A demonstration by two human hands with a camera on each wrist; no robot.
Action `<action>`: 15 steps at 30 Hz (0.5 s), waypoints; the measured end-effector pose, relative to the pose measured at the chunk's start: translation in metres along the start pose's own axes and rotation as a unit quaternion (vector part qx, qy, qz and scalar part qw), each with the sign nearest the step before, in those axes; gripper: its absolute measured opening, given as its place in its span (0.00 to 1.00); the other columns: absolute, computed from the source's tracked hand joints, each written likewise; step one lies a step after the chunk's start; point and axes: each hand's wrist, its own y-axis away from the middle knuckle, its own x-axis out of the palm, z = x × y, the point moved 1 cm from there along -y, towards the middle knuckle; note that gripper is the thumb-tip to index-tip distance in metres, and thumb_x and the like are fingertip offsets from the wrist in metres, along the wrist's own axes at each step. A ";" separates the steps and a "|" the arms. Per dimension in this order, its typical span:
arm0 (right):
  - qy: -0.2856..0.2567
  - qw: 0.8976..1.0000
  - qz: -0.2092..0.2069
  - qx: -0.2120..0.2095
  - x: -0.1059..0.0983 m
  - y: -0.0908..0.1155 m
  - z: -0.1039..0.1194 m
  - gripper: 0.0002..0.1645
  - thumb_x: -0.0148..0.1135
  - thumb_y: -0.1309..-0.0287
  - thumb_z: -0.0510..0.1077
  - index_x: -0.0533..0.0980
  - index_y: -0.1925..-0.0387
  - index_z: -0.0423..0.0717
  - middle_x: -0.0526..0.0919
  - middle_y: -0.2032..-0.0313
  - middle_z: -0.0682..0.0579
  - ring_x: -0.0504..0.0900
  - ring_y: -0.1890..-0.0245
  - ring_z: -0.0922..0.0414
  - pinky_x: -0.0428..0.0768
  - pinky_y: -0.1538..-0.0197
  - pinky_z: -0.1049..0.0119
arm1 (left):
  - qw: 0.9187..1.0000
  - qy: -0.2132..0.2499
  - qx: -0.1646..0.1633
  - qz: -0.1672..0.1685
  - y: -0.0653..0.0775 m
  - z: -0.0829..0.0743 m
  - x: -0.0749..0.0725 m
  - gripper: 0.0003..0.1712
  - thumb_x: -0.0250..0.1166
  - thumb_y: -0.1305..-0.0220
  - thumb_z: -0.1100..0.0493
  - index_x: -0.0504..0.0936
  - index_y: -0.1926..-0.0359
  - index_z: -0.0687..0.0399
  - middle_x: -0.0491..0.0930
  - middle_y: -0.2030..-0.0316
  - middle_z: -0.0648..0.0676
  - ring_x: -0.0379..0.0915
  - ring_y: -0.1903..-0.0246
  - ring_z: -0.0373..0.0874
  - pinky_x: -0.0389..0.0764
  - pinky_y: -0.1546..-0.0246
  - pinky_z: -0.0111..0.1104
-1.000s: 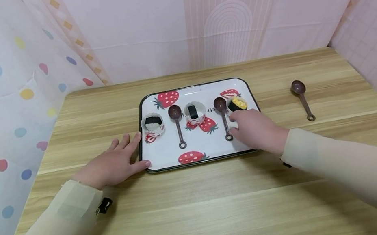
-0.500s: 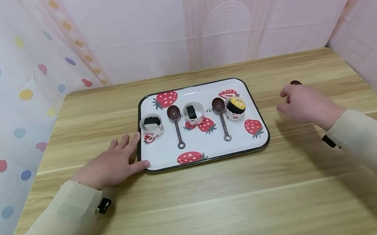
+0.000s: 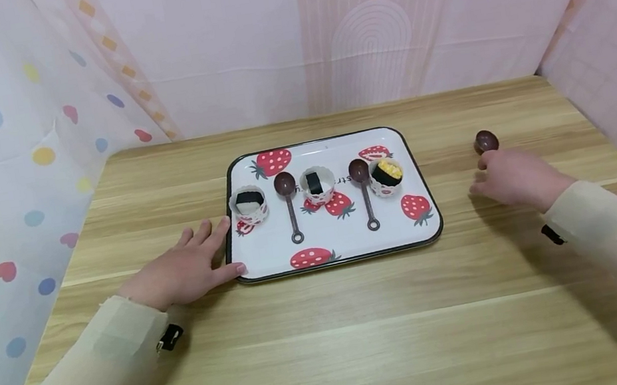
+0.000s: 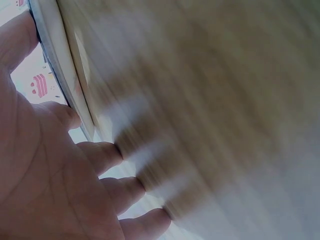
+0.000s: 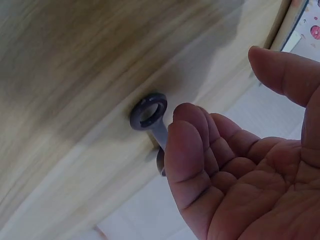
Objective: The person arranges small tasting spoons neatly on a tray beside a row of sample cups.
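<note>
My right hand [image 3: 521, 177] is over the handle of a brown measuring spoon [image 3: 486, 142] lying on the table at the right. In the right wrist view the spoon's ring end [image 5: 149, 111] shows beside my bent fingers [image 5: 185, 160], with the thumb standing well apart. My left hand [image 3: 182, 273] rests at the left edge of the strawberry-print tray [image 3: 269, 252], fingers spread and thumb on the rim. Two more brown spoons lie on the tray, a left one [image 3: 286, 184] and a right one [image 3: 360, 172], among three paper cups.
The left paper cup [image 3: 252, 218] and middle paper cup [image 3: 320, 199] hold rice pieces with black wraps. Beside the right spoon, the right paper cup [image 3: 386, 191] holds a yellow-topped sushi piece. Patterned curtains [image 3: 260, 38] stand behind the wooden table [image 3: 333, 350].
My right hand has left the right paper cup on the tray and moved right to the loose spoon. Over the last half second it has come slightly nearer me. The left hand has stayed put.
</note>
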 end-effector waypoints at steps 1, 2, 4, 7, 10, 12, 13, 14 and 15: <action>-0.002 1.000 0.001 0.000 0.001 0.000 0.000 0.37 0.62 0.30 0.53 0.72 0.38 0.22 0.80 0.42 0.22 0.81 0.43 0.27 0.76 0.38 0.32 | 1.000 0.000 0.001 -0.001 0.000 0.000 0.000 0.63 0.49 0.32 0.18 0.41 0.14 0.52 0.42 0.18 0.75 0.39 0.23 0.83 0.60 0.30 0.73; -0.002 1.000 -0.001 -0.003 0.002 -0.001 0.001 0.36 0.62 0.30 0.53 0.73 0.40 0.22 0.81 0.43 0.22 0.82 0.45 0.28 0.76 0.38 0.32 | 1.000 -0.001 0.001 0.000 0.000 0.000 0.000 0.63 0.49 0.32 0.18 0.40 0.14 0.52 0.42 0.18 0.75 0.39 0.23 0.83 0.60 0.30 0.73; -0.005 1.000 -0.004 -0.007 0.003 -0.001 0.001 0.33 0.63 0.31 0.52 0.75 0.43 0.23 0.83 0.47 0.25 0.83 0.48 0.32 0.77 0.39 0.33 | 1.000 -0.002 0.001 0.001 0.000 -0.001 0.000 0.63 0.49 0.32 0.18 0.40 0.14 0.52 0.42 0.18 0.75 0.39 0.23 0.84 0.60 0.30 0.73; -0.005 1.000 -0.007 -0.011 0.005 -0.002 0.003 0.29 0.64 0.33 0.51 0.78 0.48 0.26 0.86 0.52 0.29 0.84 0.55 0.38 0.79 0.42 0.36 | 1.000 -0.001 0.000 0.003 0.000 -0.001 0.000 0.63 0.49 0.32 0.18 0.40 0.14 0.52 0.42 0.18 0.75 0.38 0.23 0.84 0.61 0.30 0.73; -0.006 1.000 -0.005 -0.012 0.007 -0.002 0.003 0.27 0.65 0.33 0.51 0.79 0.51 0.27 0.87 0.55 0.33 0.83 0.60 0.43 0.80 0.45 0.38 | 1.000 -0.001 -0.001 0.006 0.000 -0.001 0.000 0.64 0.50 0.32 0.18 0.40 0.14 0.51 0.42 0.18 0.75 0.38 0.23 0.84 0.61 0.31 0.73; -0.007 1.000 -0.002 -0.012 0.007 -0.002 0.003 0.26 0.65 0.33 0.51 0.79 0.51 0.28 0.88 0.56 0.35 0.81 0.61 0.44 0.81 0.47 0.40 | 1.000 -0.001 -0.002 0.007 0.000 -0.001 -0.001 0.64 0.50 0.32 0.18 0.40 0.14 0.52 0.42 0.18 0.75 0.38 0.23 0.84 0.62 0.31 0.73; -0.007 1.000 0.000 -0.012 0.007 -0.002 0.004 0.26 0.65 0.33 0.51 0.80 0.51 0.28 0.88 0.56 0.35 0.81 0.62 0.45 0.81 0.47 0.41 | 1.000 -0.002 -0.002 0.008 0.000 -0.001 -0.001 0.64 0.50 0.32 0.18 0.40 0.14 0.52 0.42 0.18 0.75 0.38 0.23 0.84 0.62 0.31 0.73; -0.005 1.000 0.000 -0.013 0.007 -0.003 0.004 0.26 0.66 0.33 0.51 0.80 0.51 0.28 0.88 0.57 0.36 0.81 0.62 0.45 0.81 0.48 0.41 | 1.000 -0.002 -0.003 0.009 0.000 -0.001 -0.001 0.64 0.50 0.32 0.18 0.40 0.14 0.52 0.42 0.18 0.75 0.39 0.23 0.84 0.62 0.31 0.73; -0.005 1.000 0.002 -0.013 0.007 -0.003 0.004 0.26 0.66 0.33 0.51 0.80 0.51 0.28 0.87 0.57 0.36 0.81 0.62 0.45 0.80 0.48 0.41 | 1.000 -0.002 -0.003 0.010 0.000 -0.001 -0.001 0.64 0.50 0.32 0.18 0.40 0.14 0.52 0.42 0.18 0.75 0.39 0.23 0.84 0.62 0.31 0.73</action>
